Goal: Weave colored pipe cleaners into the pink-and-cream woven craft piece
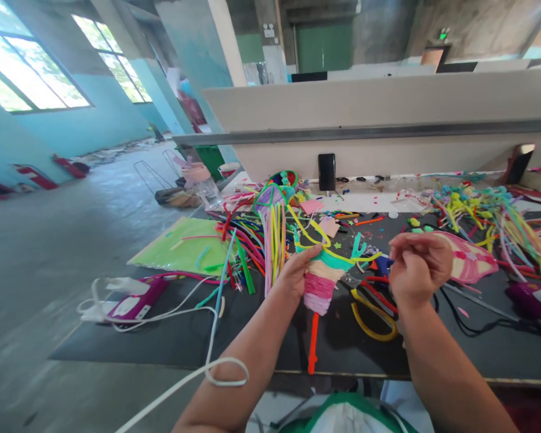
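My left hand (295,273) is closed around the edge of a striped pipe-cleaner piece (319,282), banded teal, cream, pink and lilac. An orange stem (313,343) hangs from its lower end. A yellow pipe cleaner (363,258) runs from its top toward my right hand (419,264), its end stopping just short of the fingers. Those fingers are curled together in the air, and whatever they may hold is hidden. Behind that hand, a blue object (382,263) is partly covered. A bent yellow pipe cleaner (374,331) lies on the black mat below.
Pipe-cleaner bundles (274,240) lie behind my left hand, near a green sheet (180,246). A purple-and-white device (137,297) with a white cable sits left. More tangled pipe cleaners (482,210) and a pink-and-cream piece (469,258) are right. A phone (327,172) leans against the partition.
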Action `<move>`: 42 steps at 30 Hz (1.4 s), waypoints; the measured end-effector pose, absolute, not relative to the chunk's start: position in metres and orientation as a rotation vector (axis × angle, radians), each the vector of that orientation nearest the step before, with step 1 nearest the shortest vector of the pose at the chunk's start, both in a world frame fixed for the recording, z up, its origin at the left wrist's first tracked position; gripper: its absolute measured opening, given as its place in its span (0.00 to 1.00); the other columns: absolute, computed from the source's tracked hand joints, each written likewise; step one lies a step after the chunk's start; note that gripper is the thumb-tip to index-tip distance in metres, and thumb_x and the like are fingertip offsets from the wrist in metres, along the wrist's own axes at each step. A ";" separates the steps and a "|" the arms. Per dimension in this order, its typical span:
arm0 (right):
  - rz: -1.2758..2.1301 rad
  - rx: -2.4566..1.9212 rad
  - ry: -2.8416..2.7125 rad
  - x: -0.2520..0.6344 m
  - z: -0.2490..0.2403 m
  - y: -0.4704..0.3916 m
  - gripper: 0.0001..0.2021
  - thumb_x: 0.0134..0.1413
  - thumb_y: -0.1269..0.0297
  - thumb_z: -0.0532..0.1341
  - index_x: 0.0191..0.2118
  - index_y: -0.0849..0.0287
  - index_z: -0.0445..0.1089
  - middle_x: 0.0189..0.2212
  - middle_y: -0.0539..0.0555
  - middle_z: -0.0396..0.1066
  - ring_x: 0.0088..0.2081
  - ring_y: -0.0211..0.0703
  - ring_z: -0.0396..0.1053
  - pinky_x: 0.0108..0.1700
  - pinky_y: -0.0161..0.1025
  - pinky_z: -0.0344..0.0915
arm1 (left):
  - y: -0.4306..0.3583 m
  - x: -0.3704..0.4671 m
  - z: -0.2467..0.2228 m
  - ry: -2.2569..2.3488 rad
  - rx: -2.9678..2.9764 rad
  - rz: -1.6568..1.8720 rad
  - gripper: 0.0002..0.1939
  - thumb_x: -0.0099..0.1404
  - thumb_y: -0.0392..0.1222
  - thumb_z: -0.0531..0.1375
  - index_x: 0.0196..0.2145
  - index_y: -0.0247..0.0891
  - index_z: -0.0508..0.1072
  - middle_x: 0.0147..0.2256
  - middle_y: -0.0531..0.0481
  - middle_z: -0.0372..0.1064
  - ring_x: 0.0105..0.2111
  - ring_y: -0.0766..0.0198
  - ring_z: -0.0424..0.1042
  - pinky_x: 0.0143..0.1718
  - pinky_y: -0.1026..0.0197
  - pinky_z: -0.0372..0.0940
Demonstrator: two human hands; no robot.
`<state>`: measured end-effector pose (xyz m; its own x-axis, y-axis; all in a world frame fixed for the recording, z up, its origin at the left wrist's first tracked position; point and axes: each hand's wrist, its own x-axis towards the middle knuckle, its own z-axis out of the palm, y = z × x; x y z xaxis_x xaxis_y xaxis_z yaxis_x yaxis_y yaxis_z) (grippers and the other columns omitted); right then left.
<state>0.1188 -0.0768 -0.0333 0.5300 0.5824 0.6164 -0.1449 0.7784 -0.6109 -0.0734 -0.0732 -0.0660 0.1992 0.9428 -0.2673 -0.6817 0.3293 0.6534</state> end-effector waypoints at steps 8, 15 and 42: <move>1.374 -0.903 -1.118 0.103 -0.064 -0.050 0.11 0.37 0.70 0.63 0.34 0.59 0.71 0.27 0.48 0.70 0.19 0.29 0.58 0.18 0.28 0.50 | -0.076 -0.076 -0.061 0.632 0.388 1.197 0.16 0.53 0.35 0.65 0.41 0.27 0.74 0.37 0.39 0.77 0.39 0.50 0.76 0.49 0.51 0.68; 1.593 -0.711 -1.355 0.096 -0.074 -0.057 0.23 0.44 0.56 0.67 0.48 0.53 0.70 0.20 0.46 0.66 0.20 0.35 0.63 0.23 0.34 0.60 | -0.077 -0.067 -0.066 0.588 0.430 1.029 0.14 0.54 0.33 0.65 0.40 0.28 0.73 0.34 0.39 0.77 0.37 0.50 0.76 0.47 0.50 0.68; 1.440 -0.673 -1.316 0.092 -0.076 -0.060 0.13 0.44 0.58 0.67 0.38 0.56 0.73 0.27 0.51 0.73 0.28 0.40 0.70 0.32 0.38 0.67 | -0.076 -0.068 -0.064 0.639 0.381 1.021 0.15 0.55 0.33 0.62 0.41 0.25 0.73 0.32 0.38 0.77 0.37 0.50 0.76 0.48 0.51 0.67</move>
